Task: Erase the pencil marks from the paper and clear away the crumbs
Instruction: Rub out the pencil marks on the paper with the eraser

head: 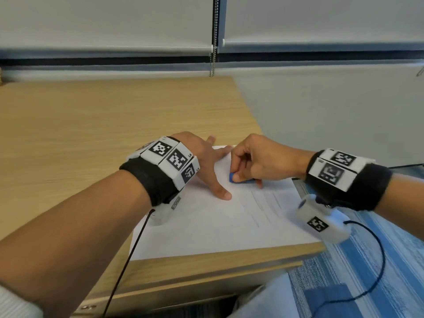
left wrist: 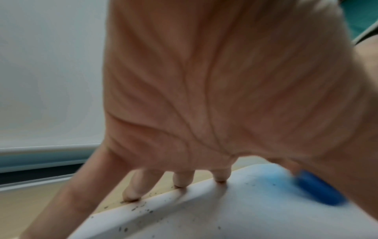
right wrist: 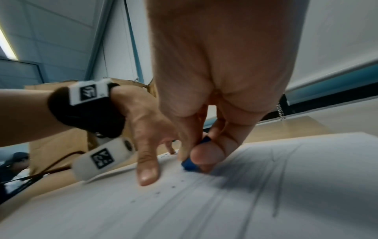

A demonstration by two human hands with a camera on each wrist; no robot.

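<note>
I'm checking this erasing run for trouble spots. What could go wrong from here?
The paper lies at the desk corner, so a hard stroke might crease it or slide it off, though the left hand presses it flat. The right hand pinches the blue eraser low, so fingers may smear the remaining pencil marks. Crumbs sit at the paper's edge and could scatter across the desk.

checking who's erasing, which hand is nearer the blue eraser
Right. The right hand pinches the blue eraser on the paper; the left hand presses flat beside it.
</note>
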